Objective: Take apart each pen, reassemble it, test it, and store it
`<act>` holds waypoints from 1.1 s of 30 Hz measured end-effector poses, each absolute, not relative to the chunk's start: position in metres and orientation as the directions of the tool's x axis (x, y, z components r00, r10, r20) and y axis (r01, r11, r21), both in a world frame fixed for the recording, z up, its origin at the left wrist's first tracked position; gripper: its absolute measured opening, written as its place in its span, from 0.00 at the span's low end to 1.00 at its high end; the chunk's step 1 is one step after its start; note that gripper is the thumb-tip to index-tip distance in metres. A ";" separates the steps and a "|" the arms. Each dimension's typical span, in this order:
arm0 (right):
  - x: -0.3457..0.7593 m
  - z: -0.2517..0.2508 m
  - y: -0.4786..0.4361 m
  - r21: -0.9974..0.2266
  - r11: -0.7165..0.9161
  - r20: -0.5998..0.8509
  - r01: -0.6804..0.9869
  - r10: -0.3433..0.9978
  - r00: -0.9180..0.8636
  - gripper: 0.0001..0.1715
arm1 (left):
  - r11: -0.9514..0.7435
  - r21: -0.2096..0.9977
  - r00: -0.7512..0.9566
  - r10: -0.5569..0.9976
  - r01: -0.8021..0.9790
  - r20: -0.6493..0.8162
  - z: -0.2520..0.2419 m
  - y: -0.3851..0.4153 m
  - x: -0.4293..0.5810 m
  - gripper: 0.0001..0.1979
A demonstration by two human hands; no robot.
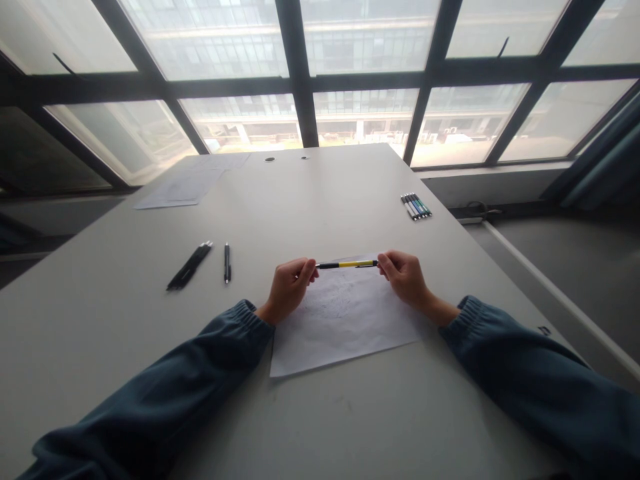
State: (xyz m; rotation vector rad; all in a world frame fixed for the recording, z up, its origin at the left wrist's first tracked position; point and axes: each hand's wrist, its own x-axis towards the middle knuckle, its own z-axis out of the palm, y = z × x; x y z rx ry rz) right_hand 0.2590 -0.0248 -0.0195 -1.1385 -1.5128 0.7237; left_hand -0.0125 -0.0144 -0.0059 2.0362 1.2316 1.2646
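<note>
A pen (349,265) with a yellow and black barrel lies level between my two hands, its clip toward the right. My left hand (293,283) is closed on the left end, thumb and fingertips pinching it. At the other end my right hand (404,275) pinches the pen near its clip. Both tips are hidden in my fingers. Beneath the pen and hands is a white sheet of paper (345,333) with faint scribbled marks, set at a slight angle on the table.
On the white table (320,207), a bundle of black pens (190,267) lies to the left, beside a single black pen (227,263). Several pens in a row (416,207) lie near the right edge. More paper sheets (183,183) are at the far left, before the windows.
</note>
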 end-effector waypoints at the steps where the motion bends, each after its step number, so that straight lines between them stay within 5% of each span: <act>1: 0.259 -0.020 -0.025 -0.887 0.363 0.382 0.285 0.924 0.014 0.26 | -0.505 0.734 0.185 0.859 0.454 0.477 -0.006 -0.014 -0.013 0.26; 33: 0.260 -0.020 -0.024 -0.893 0.354 0.372 0.279 0.928 0.014 0.27 | -0.494 0.747 0.200 0.868 0.446 0.455 -0.005 -0.016 -0.012 0.28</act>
